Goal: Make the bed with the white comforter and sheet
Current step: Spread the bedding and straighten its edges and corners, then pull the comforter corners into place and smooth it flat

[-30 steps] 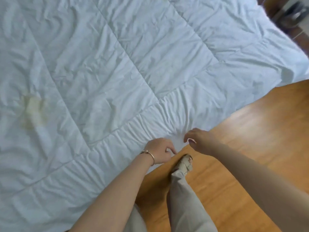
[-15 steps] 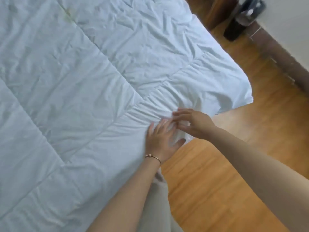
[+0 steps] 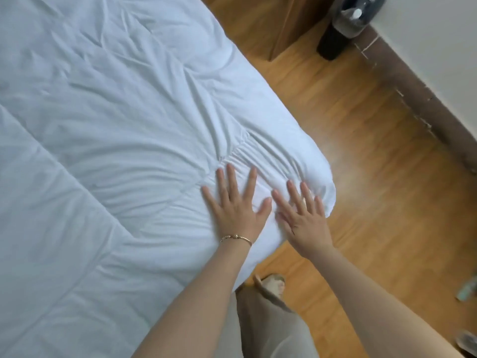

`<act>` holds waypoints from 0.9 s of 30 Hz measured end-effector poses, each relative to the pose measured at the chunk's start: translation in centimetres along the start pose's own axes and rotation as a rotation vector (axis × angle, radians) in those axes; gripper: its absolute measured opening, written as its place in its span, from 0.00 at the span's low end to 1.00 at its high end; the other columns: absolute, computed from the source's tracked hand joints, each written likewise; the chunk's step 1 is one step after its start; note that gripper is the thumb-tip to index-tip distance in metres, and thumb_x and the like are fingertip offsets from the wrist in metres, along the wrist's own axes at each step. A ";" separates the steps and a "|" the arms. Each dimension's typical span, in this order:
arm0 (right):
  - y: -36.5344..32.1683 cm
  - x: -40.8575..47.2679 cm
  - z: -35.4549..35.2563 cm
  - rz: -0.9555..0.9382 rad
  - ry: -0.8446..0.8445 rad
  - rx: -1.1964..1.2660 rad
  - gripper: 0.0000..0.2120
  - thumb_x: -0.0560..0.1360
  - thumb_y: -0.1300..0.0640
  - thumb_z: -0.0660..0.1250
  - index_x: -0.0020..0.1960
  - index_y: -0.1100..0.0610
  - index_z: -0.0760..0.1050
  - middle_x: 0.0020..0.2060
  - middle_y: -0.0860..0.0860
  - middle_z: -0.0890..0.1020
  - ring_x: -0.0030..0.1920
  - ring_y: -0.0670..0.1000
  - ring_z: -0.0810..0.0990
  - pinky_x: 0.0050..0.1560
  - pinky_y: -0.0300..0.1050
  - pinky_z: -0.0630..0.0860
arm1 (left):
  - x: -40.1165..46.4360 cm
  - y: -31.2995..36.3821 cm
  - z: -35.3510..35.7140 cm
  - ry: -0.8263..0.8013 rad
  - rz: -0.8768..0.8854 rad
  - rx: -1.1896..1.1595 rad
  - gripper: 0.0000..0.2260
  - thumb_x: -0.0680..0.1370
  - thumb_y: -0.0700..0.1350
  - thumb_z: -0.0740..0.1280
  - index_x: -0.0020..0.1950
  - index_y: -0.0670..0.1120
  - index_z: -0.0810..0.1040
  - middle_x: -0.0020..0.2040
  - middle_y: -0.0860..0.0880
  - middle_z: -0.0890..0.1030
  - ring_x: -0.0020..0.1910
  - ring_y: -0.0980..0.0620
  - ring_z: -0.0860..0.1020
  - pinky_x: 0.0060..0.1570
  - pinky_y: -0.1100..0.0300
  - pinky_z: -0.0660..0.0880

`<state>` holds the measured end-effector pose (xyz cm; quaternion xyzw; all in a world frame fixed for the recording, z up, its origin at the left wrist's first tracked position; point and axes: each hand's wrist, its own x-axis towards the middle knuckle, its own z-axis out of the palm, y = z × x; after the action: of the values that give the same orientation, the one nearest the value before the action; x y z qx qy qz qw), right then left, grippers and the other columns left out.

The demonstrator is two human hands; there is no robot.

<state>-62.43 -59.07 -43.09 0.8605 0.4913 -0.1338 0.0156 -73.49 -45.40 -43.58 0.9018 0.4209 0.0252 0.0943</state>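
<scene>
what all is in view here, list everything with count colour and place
comforter: one, white, quilted and creased, covers the bed across the left and centre
floor: one, orange-brown wood, right of the bed
bin: one, black with a clear liner, top right by the wall
wooden furniture piece: one, brown, top centre beside the bin
baseboard: one, dark brown, scuffed, along the white wall at right
bracelet: one, gold, on the left wrist
trouser leg: one, beige, bottom centre
foot: one, on the floor beside the bed edge
left hand: flat, fingers spread, presses the comforter's edge
right hand: flat, fingers straight, presses the comforter's corner
</scene>
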 end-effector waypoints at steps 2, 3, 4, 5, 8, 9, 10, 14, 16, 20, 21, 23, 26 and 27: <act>2.0 0.4 -1.7 -0.059 0.093 0.092 0.23 0.78 0.50 0.61 0.73 0.45 0.67 0.73 0.48 0.68 0.73 0.56 0.66 0.66 0.55 0.67 | 0.4 1.8 -0.5 -0.016 0.156 -0.126 0.26 0.77 0.61 0.59 0.74 0.56 0.68 0.75 0.46 0.65 0.75 0.45 0.63 0.70 0.36 0.57; 2.7 1.9 -2.7 -0.056 0.190 0.142 0.18 0.78 0.51 0.62 0.67 0.49 0.74 0.67 0.48 0.75 0.67 0.57 0.73 0.61 0.53 0.70 | 2.1 2.4 -0.8 0.003 0.211 -0.303 0.21 0.78 0.56 0.61 0.70 0.54 0.73 0.72 0.46 0.70 0.71 0.46 0.68 0.67 0.40 0.64; 3.0 4.2 -3.6 -0.034 0.265 0.185 0.15 0.78 0.51 0.61 0.62 0.51 0.77 0.62 0.49 0.78 0.63 0.58 0.76 0.59 0.53 0.70 | 4.2 2.8 -0.9 0.048 0.192 -0.484 0.18 0.78 0.52 0.61 0.67 0.51 0.77 0.68 0.46 0.74 0.67 0.48 0.72 0.63 0.45 0.69; 3.1 7.1 -4.7 -0.010 0.286 0.223 0.16 0.79 0.49 0.59 0.63 0.52 0.77 0.63 0.49 0.78 0.64 0.57 0.75 0.60 0.52 0.69 | 6.6 3.1 -1.1 0.108 0.110 -0.597 0.16 0.79 0.48 0.61 0.64 0.50 0.79 0.66 0.46 0.76 0.65 0.48 0.74 0.62 0.47 0.71; 3.5 13.2 -5.8 -0.140 -0.048 0.353 0.25 0.82 0.43 0.51 0.78 0.47 0.57 0.78 0.47 0.58 0.78 0.52 0.54 0.75 0.53 0.56 | 12.0 3.2 -1.5 0.086 -0.243 -0.314 0.20 0.80 0.53 0.60 0.72 0.55 0.71 0.76 0.45 0.64 0.74 0.47 0.62 0.72 0.49 0.59; 4.0 13.5 -5.2 -0.176 -0.178 0.378 0.26 0.83 0.42 0.50 0.79 0.45 0.51 0.79 0.44 0.52 0.79 0.50 0.48 0.76 0.52 0.51 | 12.0 3.8 -1.2 -0.035 -0.296 -0.163 0.22 0.80 0.58 0.57 0.75 0.60 0.63 0.79 0.47 0.56 0.77 0.48 0.54 0.75 0.49 0.50; 5.1 13.2 -4.9 -0.208 -0.275 0.375 0.26 0.83 0.43 0.49 0.79 0.43 0.47 0.79 0.41 0.47 0.79 0.48 0.44 0.77 0.52 0.49 | 11.3 4.8 -0.8 -0.138 -0.306 -0.072 0.24 0.80 0.62 0.53 0.76 0.63 0.55 0.80 0.49 0.49 0.78 0.49 0.46 0.75 0.49 0.42; 11.6 10.9 -7.7 -0.346 -0.509 0.148 0.25 0.84 0.45 0.49 0.79 0.40 0.45 0.78 0.39 0.46 0.78 0.47 0.49 0.75 0.52 0.57 | 8.3 9.3 -1.2 -0.380 -0.243 -0.033 0.29 0.77 0.70 0.49 0.76 0.67 0.43 0.79 0.53 0.37 0.77 0.51 0.36 0.72 0.47 0.34; 13.5 11.6 -10.6 -0.340 -0.591 0.110 0.24 0.83 0.45 0.51 0.78 0.40 0.53 0.78 0.40 0.53 0.77 0.48 0.55 0.73 0.52 0.61 | 8.3 10.7 -2.5 -0.487 -0.211 -0.086 0.27 0.78 0.66 0.53 0.76 0.67 0.49 0.79 0.53 0.37 0.77 0.51 0.36 0.73 0.48 0.36; 15.0 14.0 -16.2 -0.093 -0.545 0.447 0.18 0.81 0.49 0.58 0.69 0.48 0.72 0.66 0.49 0.76 0.60 0.50 0.76 0.56 0.45 0.73 | 9.6 14.6 -6.0 -0.693 -0.415 -0.555 0.17 0.80 0.51 0.63 0.69 0.54 0.74 0.77 0.51 0.60 0.77 0.50 0.54 0.74 0.54 0.49; 15.3 14.7 -17.7 -0.034 -0.551 0.548 0.17 0.81 0.51 0.59 0.68 0.51 0.74 0.63 0.51 0.79 0.54 0.50 0.77 0.49 0.41 0.72 | 10.3 15.7 -7.2 -0.743 -0.527 -0.701 0.14 0.80 0.51 0.63 0.64 0.51 0.78 0.72 0.50 0.70 0.73 0.49 0.65 0.71 0.54 0.59; 15.9 16.5 -20.5 -0.005 -0.541 0.617 0.16 0.81 0.54 0.60 0.66 0.56 0.75 0.60 0.54 0.80 0.51 0.50 0.77 0.44 0.39 0.69 | 12.7 17.5 -9.4 -0.822 -0.598 -0.818 0.12 0.80 0.51 0.61 0.54 0.46 0.80 0.58 0.46 0.80 0.57 0.48 0.79 0.56 0.56 0.72; 16.9 20.4 -24.6 -0.011 -0.478 0.629 0.16 0.81 0.53 0.60 0.65 0.55 0.75 0.55 0.55 0.81 0.48 0.51 0.78 0.36 0.41 0.71 | 18.4 19.2 -12.6 -0.705 -0.546 -0.775 0.14 0.79 0.50 0.60 0.52 0.42 0.79 0.54 0.42 0.81 0.53 0.45 0.80 0.48 0.55 0.73; 17.3 22.1 -26.2 -0.009 -0.447 0.651 0.15 0.80 0.53 0.60 0.65 0.55 0.75 0.53 0.54 0.82 0.45 0.51 0.78 0.35 0.40 0.72 | 20.7 19.7 -13.8 -0.621 -0.550 -0.780 0.13 0.79 0.50 0.60 0.52 0.43 0.79 0.53 0.43 0.81 0.52 0.45 0.80 0.51 0.54 0.74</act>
<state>-31.50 -45.31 -25.10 0.7681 0.4113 -0.4668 -0.1518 -47.01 -39.87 -27.00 0.6227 0.5523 -0.1130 0.5427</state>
